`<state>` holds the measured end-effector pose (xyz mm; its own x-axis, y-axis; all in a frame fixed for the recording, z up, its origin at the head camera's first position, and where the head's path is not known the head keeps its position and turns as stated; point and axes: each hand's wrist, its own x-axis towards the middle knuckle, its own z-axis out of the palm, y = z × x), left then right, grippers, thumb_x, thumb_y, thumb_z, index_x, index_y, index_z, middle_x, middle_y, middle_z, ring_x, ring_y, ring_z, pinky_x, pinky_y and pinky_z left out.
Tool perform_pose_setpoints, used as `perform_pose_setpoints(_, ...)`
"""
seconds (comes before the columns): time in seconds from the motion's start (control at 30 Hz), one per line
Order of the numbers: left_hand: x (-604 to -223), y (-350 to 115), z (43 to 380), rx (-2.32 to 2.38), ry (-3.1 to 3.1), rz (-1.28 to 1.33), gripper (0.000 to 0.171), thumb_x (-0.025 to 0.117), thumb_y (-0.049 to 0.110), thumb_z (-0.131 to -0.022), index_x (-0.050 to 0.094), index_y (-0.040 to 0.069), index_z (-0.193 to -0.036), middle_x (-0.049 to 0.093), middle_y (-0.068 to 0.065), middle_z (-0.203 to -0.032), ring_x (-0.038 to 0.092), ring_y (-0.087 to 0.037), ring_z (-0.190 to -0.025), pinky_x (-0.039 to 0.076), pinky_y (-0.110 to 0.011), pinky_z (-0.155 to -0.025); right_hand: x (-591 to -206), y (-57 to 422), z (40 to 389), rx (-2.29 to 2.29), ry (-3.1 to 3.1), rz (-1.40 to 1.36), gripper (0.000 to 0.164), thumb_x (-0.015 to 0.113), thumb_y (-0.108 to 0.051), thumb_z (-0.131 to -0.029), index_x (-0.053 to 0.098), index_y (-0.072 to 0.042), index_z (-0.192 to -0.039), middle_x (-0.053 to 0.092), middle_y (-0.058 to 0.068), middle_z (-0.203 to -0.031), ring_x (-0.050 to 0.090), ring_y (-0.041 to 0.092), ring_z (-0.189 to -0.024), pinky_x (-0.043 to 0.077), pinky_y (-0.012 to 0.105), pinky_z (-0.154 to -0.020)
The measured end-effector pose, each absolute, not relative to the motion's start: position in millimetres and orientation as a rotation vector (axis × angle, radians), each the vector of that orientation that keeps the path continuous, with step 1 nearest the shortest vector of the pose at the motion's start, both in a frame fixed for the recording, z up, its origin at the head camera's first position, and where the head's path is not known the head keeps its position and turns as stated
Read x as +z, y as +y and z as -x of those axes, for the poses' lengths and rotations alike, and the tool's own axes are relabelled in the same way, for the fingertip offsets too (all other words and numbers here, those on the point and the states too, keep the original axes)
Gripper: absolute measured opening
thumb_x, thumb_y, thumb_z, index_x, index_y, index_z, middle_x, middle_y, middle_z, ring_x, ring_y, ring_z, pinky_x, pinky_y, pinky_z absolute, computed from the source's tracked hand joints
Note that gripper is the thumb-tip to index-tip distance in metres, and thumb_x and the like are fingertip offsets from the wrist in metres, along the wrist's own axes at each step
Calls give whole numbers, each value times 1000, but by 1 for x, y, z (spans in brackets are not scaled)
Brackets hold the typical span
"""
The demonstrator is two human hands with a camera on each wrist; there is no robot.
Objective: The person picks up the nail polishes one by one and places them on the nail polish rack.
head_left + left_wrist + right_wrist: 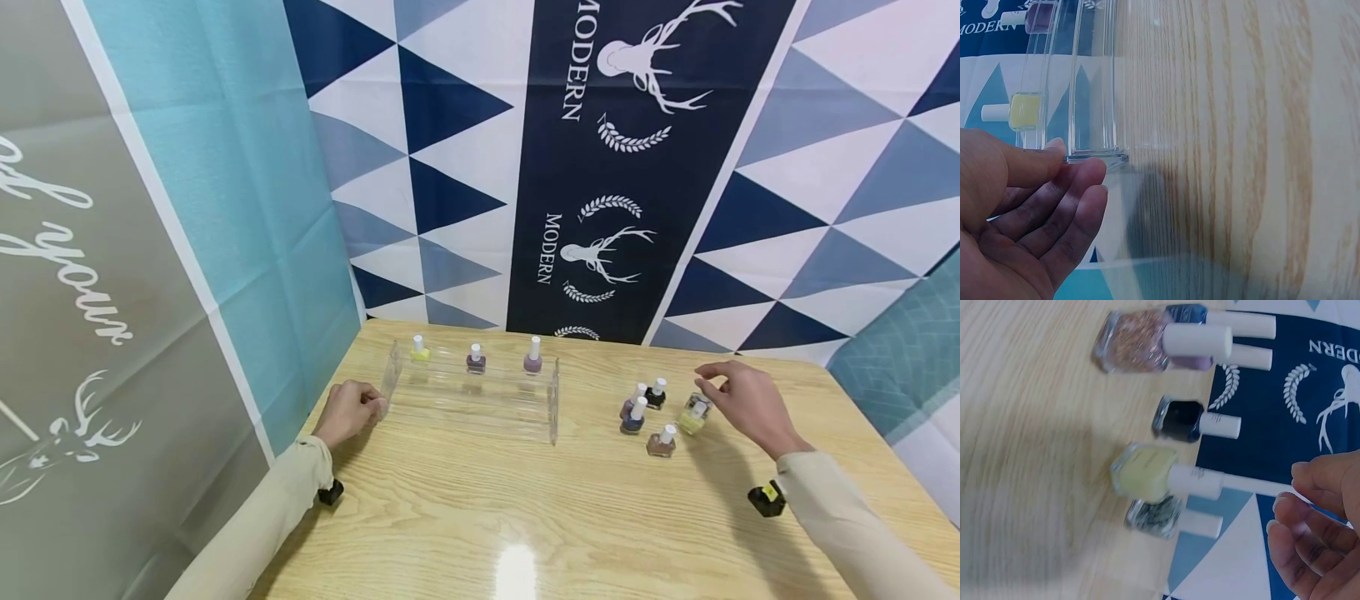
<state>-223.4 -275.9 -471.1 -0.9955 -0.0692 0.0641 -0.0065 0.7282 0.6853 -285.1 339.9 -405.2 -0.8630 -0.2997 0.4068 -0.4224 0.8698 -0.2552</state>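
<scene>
My left hand (352, 411) pinches the left end panel of a clear tiered rack (555, 408) between thumb and fingers. On the rack's top tier stand a yellow nail polish bottle (420, 353), a dark purple one (476, 362) and a light purple one (532, 363), all white-capped. My right hand (750, 402) is held above the table with loosely bent fingers and nothing between them. Nearest to it are a pale yellow bottle (1145, 472) and a glitter-filled bottle (1155, 517). A black bottle (1179, 419) stands beside these.
Left of those bottles stand a pinkish glitter bottle (661, 444), a dark blue bottle (632, 423) and a purple one (627, 407). The wood-grain table (450, 508) ends at a patterned cloth (465, 167) behind and a second hanging cloth (187, 358) at left.
</scene>
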Motion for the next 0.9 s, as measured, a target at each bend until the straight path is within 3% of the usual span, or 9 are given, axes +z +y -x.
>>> perform_pose_setpoints(0.53,-471,-276,224,-1125,-2847,-91,15,67,8,-101,77,5,-90,67,-3,-71,56,-16,-61,47,-32,-52,-426,367,288,462,-2751,-498,20,75,-12,-94,76,5,-105,72,27,-97,62,20,-61,48,44,-53)
perform_pose_setpoints(0.7,-471,-276,225,-1125,-2839,-72,14,67,7,-100,77,5,-90,68,-3,-70,57,-16,-60,48,-32,-52,-432,371,290,480,-2755,-488,26,74,-13,-95,73,7,-112,72,28,-100,66,26,-64,51,52,-58)
perform_pose_setpoints(0.9,-472,-276,225,-1115,-2843,-78,14,68,7,-100,77,4,-90,68,-3,-72,57,-16,-61,47,-31,-53,-438,373,292,483,-2765,-486,33,73,-11,-95,68,9,-121,71,29,-101,66,26,-64,51,54,-59)
